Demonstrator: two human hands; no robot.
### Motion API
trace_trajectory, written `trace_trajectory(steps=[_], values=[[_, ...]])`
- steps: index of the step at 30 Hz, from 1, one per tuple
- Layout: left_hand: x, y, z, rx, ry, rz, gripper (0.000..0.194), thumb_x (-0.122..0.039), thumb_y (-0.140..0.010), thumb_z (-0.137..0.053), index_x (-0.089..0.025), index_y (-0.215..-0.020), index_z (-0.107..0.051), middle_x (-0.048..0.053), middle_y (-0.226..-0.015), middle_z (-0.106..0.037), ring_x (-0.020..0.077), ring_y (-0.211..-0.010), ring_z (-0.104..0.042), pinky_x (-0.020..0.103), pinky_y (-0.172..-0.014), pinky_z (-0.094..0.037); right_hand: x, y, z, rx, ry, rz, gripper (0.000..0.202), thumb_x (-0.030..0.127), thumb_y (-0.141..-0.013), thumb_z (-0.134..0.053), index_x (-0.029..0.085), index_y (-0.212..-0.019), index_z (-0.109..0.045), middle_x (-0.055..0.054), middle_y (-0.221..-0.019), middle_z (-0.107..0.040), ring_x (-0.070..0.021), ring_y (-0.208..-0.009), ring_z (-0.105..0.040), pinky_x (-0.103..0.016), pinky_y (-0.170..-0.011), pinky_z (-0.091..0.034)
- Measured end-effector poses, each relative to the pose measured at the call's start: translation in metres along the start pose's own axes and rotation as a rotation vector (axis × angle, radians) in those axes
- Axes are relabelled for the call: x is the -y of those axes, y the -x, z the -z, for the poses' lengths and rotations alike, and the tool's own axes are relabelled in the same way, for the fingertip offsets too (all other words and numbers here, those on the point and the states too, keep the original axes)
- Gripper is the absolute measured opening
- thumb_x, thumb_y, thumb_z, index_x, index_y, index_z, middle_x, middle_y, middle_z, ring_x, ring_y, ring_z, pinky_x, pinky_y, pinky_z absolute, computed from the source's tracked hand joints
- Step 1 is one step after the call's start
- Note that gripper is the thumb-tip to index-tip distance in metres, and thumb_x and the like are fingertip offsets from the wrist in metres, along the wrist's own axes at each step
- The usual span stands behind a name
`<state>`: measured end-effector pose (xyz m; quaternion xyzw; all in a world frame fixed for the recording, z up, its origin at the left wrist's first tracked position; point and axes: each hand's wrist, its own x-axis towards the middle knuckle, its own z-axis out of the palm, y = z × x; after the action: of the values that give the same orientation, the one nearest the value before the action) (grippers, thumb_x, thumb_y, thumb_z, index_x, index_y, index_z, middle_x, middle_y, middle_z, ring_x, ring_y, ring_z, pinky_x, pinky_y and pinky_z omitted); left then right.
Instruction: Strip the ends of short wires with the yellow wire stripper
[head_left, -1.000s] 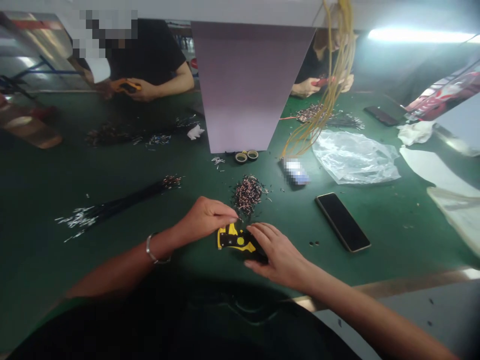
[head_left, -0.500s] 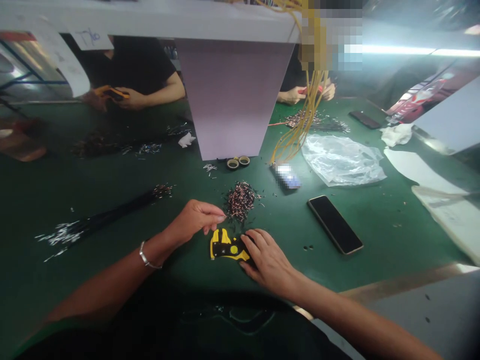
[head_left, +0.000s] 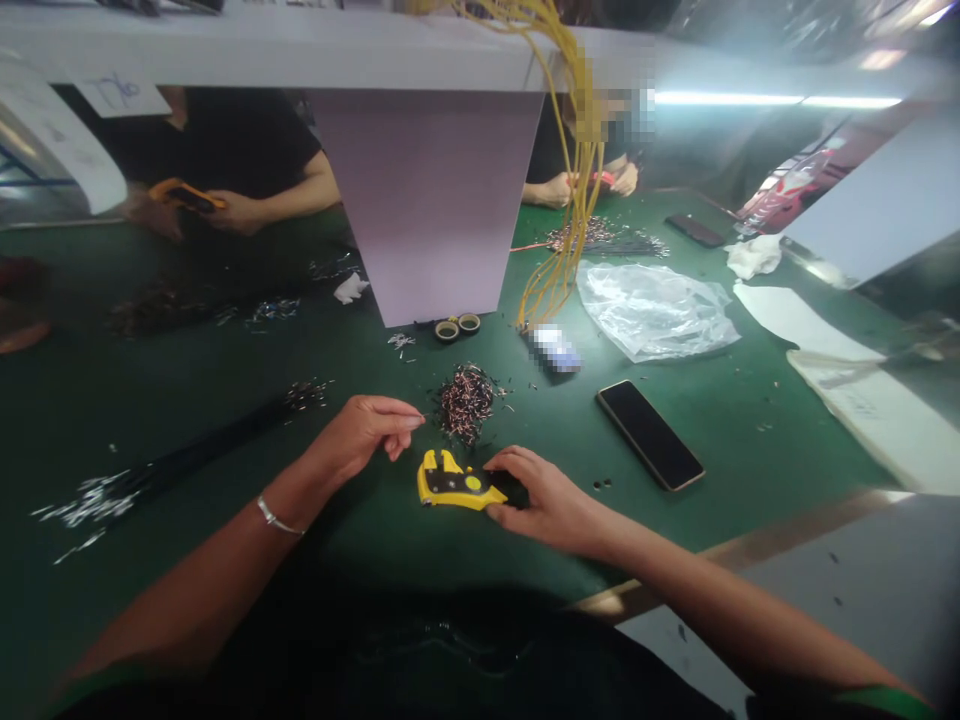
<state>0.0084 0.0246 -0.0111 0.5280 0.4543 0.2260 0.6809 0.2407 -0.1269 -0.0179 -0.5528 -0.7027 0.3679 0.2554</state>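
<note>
My right hand (head_left: 544, 500) is wrapped round the black handles of a yellow and black wire stripper (head_left: 454, 482), whose jaws point left and away from me. My left hand (head_left: 379, 430) is closed in a pinch, with a thin wire (head_left: 424, 416) showing at the fingertips; most of it is hidden. Just beyond both hands lies a heap of short black and copper-coloured wire scraps (head_left: 466, 402). To the left, a bundle of black wires (head_left: 202, 440) lies slantwise on the green table, with bright ends toward me.
A phone (head_left: 651, 434) lies to the right of my right hand. Behind it are a clear plastic bag (head_left: 652, 310) and hanging yellow wires (head_left: 577, 200). Two tape rolls (head_left: 457, 327) sit by the pale upright panel (head_left: 431, 210). Two co-workers' hands hold tools across the table.
The view has shifted a little to the right. My left hand has moved slightly away from the stripper's jaws. More of the stripper shows, tilted up in my right hand.
</note>
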Motion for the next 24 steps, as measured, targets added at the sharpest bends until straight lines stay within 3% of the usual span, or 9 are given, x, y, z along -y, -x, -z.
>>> trace_trajectory(steps=[4, 9, 14, 24], values=[[-0.002, 0.001, 0.001, -0.022, 0.034, 0.025, 0.015, -0.021, -0.06, -0.078, -0.011, -0.07, -0.072, 0.001, -0.046, -0.061, 0.0082, -0.039, -0.049, 0.022, -0.041, -0.04, -0.003, -0.004, 0.005, 0.005, -0.5, -0.205, 0.033, 0.04, -0.08, -0.065, 0.017, -0.104, -0.061, -0.001, -0.083, -0.06, -0.0152, -0.072, -0.055, -0.031, -0.068, -0.047], [0.0, 0.006, -0.007, 0.034, 0.035, 0.07, 0.016, -0.021, -0.06, -0.079, -0.01, -0.07, -0.072, 0.001, -0.047, -0.061, 0.0084, -0.04, -0.05, 0.021, -0.041, -0.039, 0.007, -0.019, 0.0, -0.103, -0.971, -0.189, 0.04, 0.031, -0.067, -0.076, 0.017, -0.103, -0.064, -0.002, -0.089, -0.065, -0.016, -0.078, -0.058, -0.029, -0.072, -0.047], [0.009, 0.011, -0.017, 0.09, -0.004, 0.1, 0.016, -0.024, -0.062, -0.079, -0.011, -0.071, -0.073, 0.001, -0.047, -0.062, 0.0088, -0.038, -0.052, 0.021, -0.041, -0.04, 0.015, -0.038, -0.007, -0.193, -1.189, -0.157, 0.041, 0.014, -0.061, -0.073, 0.016, -0.101, -0.066, -0.003, -0.087, -0.067, -0.018, -0.082, -0.06, -0.031, -0.08, -0.048], [0.015, 0.014, -0.028, 0.188, -0.025, 0.101, 0.009, -0.021, -0.065, -0.075, -0.013, -0.062, -0.073, 0.002, -0.053, -0.065, 0.0086, -0.041, -0.053, 0.022, -0.045, -0.046, 0.019, -0.045, -0.018, -0.098, -1.282, -0.072, 0.046, 0.01, -0.057, -0.072, 0.015, -0.101, -0.061, -0.003, -0.084, -0.073, -0.0179, -0.071, -0.066, -0.037, -0.076, -0.052]])
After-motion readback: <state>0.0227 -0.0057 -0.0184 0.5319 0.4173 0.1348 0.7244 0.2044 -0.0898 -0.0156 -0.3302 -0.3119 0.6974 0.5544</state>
